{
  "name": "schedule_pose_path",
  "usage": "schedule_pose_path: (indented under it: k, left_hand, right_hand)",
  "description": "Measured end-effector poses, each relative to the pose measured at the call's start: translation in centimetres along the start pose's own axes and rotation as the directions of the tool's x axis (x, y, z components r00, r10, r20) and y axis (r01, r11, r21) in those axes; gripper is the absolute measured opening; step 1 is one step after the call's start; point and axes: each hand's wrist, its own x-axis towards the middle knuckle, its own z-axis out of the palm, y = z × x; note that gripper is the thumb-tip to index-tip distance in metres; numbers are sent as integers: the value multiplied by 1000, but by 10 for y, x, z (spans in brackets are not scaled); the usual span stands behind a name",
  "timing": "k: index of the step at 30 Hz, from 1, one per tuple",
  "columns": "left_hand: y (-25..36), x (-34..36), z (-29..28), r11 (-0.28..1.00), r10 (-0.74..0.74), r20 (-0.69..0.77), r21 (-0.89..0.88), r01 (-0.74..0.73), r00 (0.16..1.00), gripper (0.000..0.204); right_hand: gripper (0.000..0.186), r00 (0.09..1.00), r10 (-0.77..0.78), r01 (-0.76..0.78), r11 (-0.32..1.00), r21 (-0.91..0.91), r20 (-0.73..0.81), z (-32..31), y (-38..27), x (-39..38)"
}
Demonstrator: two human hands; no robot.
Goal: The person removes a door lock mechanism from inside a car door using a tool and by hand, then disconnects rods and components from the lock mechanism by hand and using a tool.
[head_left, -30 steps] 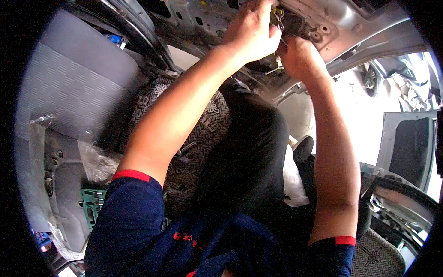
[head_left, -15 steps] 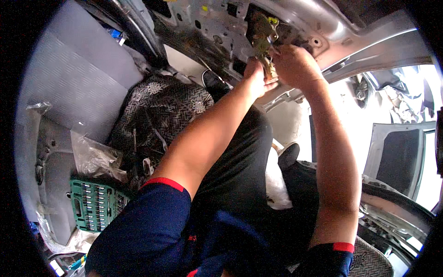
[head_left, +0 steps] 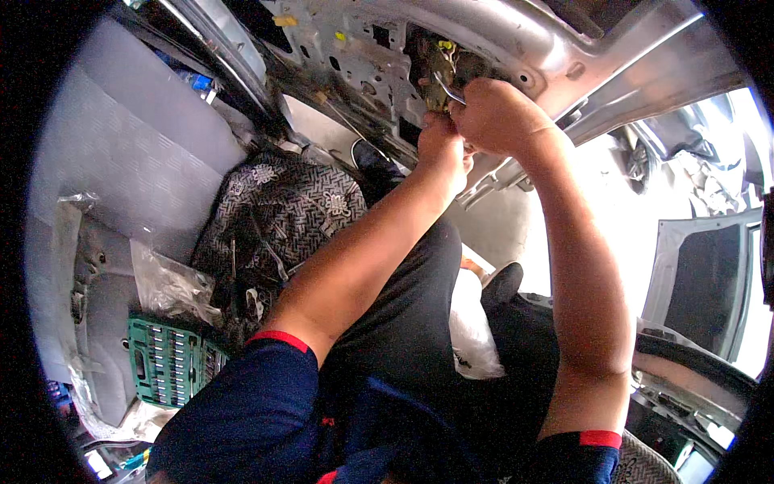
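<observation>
Both my hands work close together at an opening in the bare silver car door [head_left: 548, 40]. My left hand [head_left: 443, 155] is closed, fingers curled in at the lower edge of the opening; what it grips is hidden. My right hand [head_left: 498, 117] is closed just beside it, knuckles up. From its fingers a thin, curved, shiny metal piece [head_left: 448, 87] sticks out toward the opening. Behind it, inside the door, sits a yellowish metal mechanism [head_left: 438, 68] with a bright yellow-green clip [head_left: 446, 45] on top. Where the fingertips meet is covered by the hands.
Left of my legs lies a patterned seat cover [head_left: 282, 198], with a clear plastic bag [head_left: 169, 278] and an open green socket set [head_left: 171, 363] nearby. A grey panel [head_left: 137, 137] stands at far left. A white plastic bag [head_left: 474, 339] lies beside my leg. Another vehicle door [head_left: 697, 274] shows at right.
The view has shifted slightly. My hands have drawn closer together, and my left fingers, stretched out under the metal part before, are now curled. The curved metal piece now shows at my right hand.
</observation>
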Motion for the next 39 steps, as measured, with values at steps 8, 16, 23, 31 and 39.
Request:
schedule_pose_path:
  k: [8,16,23,31,39]
  left_hand:
    - [-30,27,-7,980,138,140,-162,-115,981,32]
    - [-33,55,-3,-405,453,481,861,-307,750,53]
    - [-49,104,-6,-13,585,184,976,-218,790,35]
    - [-34,-3,9,993,79,-1,-87,-78,997,23]
    - [-63,12,10,962,252,-53,120,-245,966,18]
  right_hand:
    - [30,865,491,-314,691,651,-104,0,-19,-19]
    - [48,746,652,-403,601,690,-133,26,-32,-14]
    - [27,865,473,-329,785,525,-167,21,-23,-6]
    - [22,956,190,-183,982,52,-223,39,-15,-25]
    - [19,929,76,-120,988,-99,-362,35,-23,-55]
